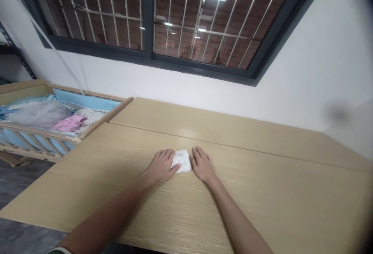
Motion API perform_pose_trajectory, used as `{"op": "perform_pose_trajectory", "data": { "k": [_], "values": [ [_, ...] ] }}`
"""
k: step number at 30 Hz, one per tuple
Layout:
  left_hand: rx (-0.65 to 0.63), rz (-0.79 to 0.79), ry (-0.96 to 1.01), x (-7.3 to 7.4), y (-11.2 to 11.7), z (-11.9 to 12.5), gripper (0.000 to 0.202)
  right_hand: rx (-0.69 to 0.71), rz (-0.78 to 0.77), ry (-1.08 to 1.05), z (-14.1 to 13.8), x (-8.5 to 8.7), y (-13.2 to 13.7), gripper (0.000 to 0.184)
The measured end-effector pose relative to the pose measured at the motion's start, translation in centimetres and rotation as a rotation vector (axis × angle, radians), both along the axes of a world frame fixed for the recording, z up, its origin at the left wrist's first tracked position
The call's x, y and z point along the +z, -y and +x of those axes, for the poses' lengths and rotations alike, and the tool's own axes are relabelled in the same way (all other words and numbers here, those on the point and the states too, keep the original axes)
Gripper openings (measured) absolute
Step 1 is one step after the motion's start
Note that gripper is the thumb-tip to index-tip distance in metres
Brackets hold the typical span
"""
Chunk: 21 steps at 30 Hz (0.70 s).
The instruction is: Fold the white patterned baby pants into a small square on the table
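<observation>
A small white folded bundle (182,161) with faint grey print lies on the light wooden tabletop (256,192); whether it is cloth or a diaper I cannot tell. My left hand (163,165) rests palm down over its left edge, fingers laid flat and the thumb stretched across its lower part. On the other side, my right hand (202,164) lies flat on the table with its fingers extended. Its thumb side is close to the bundle's right edge, and nothing shows in that hand.
To the left stands a wooden crib (96,126) with blue padding; a pink cloth (70,123) and a pale, sheer net (37,113) lie inside. A seam runs across the tabletop. Behind it are a white wall (186,87) and a dark-framed window (149,25) with metal bars.
</observation>
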<state>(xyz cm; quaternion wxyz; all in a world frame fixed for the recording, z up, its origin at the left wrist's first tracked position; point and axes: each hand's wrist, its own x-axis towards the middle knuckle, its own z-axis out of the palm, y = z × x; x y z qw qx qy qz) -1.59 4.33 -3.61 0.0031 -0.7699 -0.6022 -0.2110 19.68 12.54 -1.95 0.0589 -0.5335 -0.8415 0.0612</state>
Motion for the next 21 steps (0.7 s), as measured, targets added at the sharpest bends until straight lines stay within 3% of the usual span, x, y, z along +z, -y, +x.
{"op": "perform_pose_trajectory", "data": {
  "k": [21],
  "values": [
    [0.002,-0.064,0.039,0.76,0.28,0.01,0.05,0.004,0.003,-0.009,-0.03,0.13,0.03,0.061]
  ]
}}
